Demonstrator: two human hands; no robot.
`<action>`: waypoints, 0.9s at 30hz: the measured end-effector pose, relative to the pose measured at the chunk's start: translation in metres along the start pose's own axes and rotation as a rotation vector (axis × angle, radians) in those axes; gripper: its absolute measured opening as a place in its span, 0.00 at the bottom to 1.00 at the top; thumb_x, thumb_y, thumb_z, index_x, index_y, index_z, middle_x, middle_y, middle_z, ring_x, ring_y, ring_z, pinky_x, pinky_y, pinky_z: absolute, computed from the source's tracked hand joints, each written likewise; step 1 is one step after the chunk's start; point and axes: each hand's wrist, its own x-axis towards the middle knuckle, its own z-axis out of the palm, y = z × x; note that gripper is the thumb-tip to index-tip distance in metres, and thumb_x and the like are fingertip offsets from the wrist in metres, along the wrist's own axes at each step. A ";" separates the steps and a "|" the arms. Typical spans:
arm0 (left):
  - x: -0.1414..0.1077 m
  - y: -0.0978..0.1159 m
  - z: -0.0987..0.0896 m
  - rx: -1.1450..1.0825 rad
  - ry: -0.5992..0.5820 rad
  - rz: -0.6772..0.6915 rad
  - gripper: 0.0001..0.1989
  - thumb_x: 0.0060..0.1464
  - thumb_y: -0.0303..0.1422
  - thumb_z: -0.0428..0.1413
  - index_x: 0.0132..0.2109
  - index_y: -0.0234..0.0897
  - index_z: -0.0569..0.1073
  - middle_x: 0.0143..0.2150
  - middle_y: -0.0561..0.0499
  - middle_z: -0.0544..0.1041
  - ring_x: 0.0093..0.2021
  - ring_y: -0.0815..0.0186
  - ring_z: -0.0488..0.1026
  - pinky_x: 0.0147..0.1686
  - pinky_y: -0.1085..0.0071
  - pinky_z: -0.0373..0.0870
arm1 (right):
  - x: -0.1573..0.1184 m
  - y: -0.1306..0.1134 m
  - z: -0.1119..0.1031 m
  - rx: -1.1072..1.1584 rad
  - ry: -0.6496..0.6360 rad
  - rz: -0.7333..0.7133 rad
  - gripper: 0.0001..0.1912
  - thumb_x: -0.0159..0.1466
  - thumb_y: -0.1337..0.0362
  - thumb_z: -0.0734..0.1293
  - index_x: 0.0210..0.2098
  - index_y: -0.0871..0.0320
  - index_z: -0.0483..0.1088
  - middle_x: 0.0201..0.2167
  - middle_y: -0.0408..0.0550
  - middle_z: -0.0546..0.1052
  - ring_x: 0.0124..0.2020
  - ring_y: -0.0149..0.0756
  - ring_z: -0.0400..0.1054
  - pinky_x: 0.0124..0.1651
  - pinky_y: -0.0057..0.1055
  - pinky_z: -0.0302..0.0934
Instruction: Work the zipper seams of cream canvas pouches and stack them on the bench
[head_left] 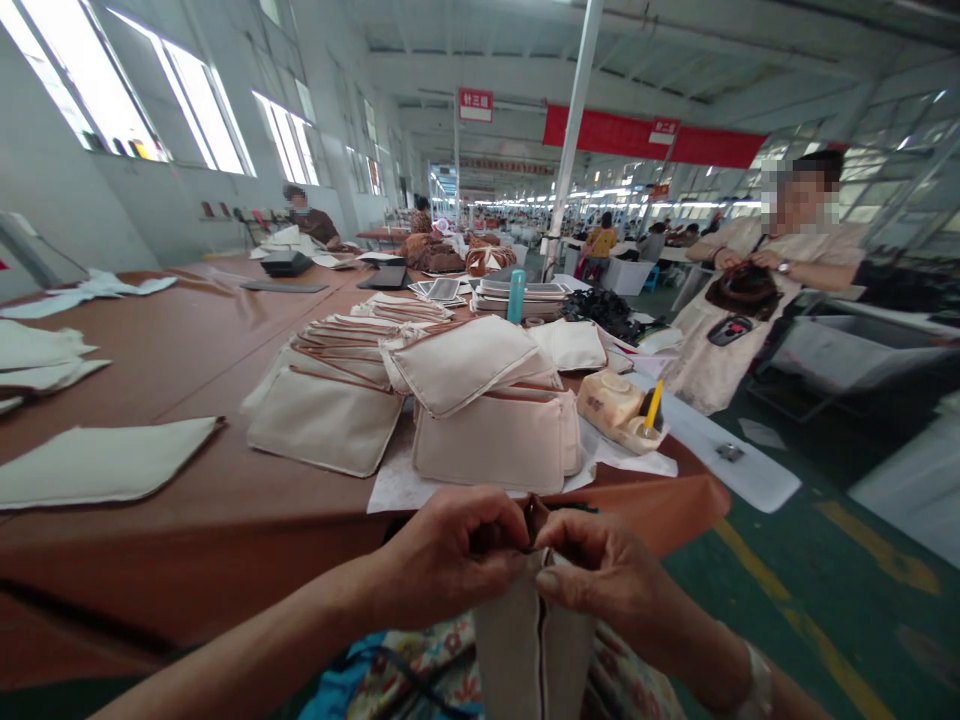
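Note:
A cream fabric piece point(510, 650) with a dark seam down its middle hangs upright over the lap, in front of the table edge. My left hand point(457, 550) pinches its top end from the left. From the right, my right hand point(600, 570) pinches the same end, thumb pressed on the cream fabric beside the seam. A small brown tip point(535, 515) sticks up between the fingertips of both hands. Just beyond the hands, stacks of flat cream pouches point(487, 437) with brown edging lie on the brown table point(300, 500).
A yellow-handled tool point(653, 405) stands by a cream package point(611, 400) at the table's right corner. Behind the stacks stands a teal bottle point(516, 296). One cream piece point(105, 462) lies at left. A person point(772, 250) stands at right holding a brown item.

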 end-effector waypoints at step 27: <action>0.008 0.006 0.006 0.320 -0.188 -0.039 0.03 0.53 0.24 0.49 0.33 0.36 0.64 0.31 0.55 0.67 0.29 0.70 0.61 0.29 0.75 0.57 | -0.001 -0.006 0.010 -0.424 0.009 -0.007 0.06 0.50 0.75 0.63 0.23 0.59 0.62 0.22 0.38 0.59 0.25 0.28 0.49 0.25 0.26 0.42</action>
